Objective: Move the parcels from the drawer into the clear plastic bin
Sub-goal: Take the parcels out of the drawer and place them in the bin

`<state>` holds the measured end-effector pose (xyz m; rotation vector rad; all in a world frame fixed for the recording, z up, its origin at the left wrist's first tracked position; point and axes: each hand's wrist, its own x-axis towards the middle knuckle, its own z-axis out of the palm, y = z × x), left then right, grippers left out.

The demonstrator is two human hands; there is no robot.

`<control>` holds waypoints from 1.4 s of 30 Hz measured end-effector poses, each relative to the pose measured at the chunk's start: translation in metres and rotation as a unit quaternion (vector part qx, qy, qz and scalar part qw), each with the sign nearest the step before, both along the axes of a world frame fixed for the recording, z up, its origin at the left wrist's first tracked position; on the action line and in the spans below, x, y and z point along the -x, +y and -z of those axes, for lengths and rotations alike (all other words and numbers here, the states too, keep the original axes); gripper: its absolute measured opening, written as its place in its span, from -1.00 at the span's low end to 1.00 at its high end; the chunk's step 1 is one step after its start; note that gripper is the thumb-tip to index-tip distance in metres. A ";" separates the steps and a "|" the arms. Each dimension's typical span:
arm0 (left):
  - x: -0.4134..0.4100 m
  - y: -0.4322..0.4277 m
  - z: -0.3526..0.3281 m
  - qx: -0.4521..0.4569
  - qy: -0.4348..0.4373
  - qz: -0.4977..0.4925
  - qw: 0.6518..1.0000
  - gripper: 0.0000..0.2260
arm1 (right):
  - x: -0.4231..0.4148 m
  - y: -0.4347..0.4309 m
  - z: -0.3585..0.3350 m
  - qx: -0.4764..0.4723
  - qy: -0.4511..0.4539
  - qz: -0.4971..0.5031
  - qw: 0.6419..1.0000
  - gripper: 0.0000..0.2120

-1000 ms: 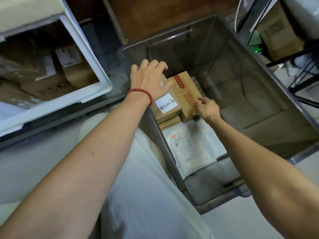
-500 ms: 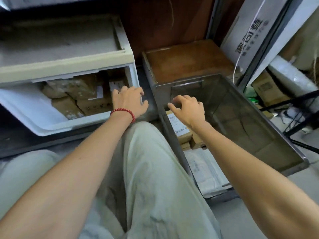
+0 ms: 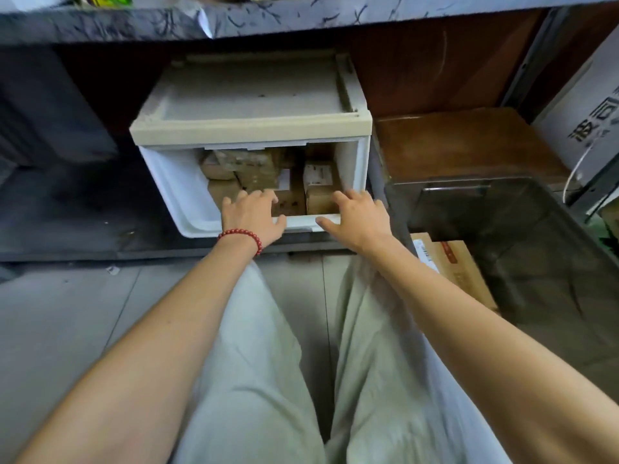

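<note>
The drawer (image 3: pixel 187 195), white plastic under a cream-coloured top frame, is being shown pulled open toward the camera, with its long axis running left to right and its open mouth facing up and forward. Several brown cardboard parcels (image 3: pixel 258 175) are being held inside it, packed close together; most are lying flat, and white printed labels are being shown on at least two of them. At the right end a narrower parcel (image 3: pixel 320 185) is lying with its long axis pointing from the drawer's front lip toward the back, its label facing up.

The left hand (image 3: pixel 253 217), marked by a red bead bracelet (image 3: pixel 243 236) at the wrist, is being reached over the front lip with fingers spread and nothing gripped; the fingertips are being laid on or just above the front parcels, and contact cannot be told. The right hand (image 3: pixel 358 216) is likewise being held open and empty, fingers over the lip by the narrow parcel, thumb outside the lip.

To the right, the clear plastic bin (image 3: pixel 536 249) is being seen on the floor, its long axis running away from the camera. A brown box with a red strip (image 3: pixel 459 269) and a labelled box (image 3: pixel 423 252) are lying at its near left side.
</note>
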<state>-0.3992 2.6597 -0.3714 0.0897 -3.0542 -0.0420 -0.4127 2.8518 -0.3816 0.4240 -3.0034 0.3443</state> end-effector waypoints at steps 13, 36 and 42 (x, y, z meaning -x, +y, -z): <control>0.056 -0.023 0.042 -0.057 0.002 -0.008 0.998 -0.62 | 0.056 -0.019 0.049 -0.073 -0.046 0.013 0.996 -0.37; 0.137 -0.048 0.089 -0.140 -0.018 -0.018 0.990 -0.64 | 0.165 -0.084 0.124 0.062 -0.085 0.219 0.970 -0.25; 0.139 -0.046 0.090 -0.146 -0.017 -0.014 0.989 -0.63 | 0.172 -0.083 0.124 0.175 -0.087 0.247 0.949 -0.29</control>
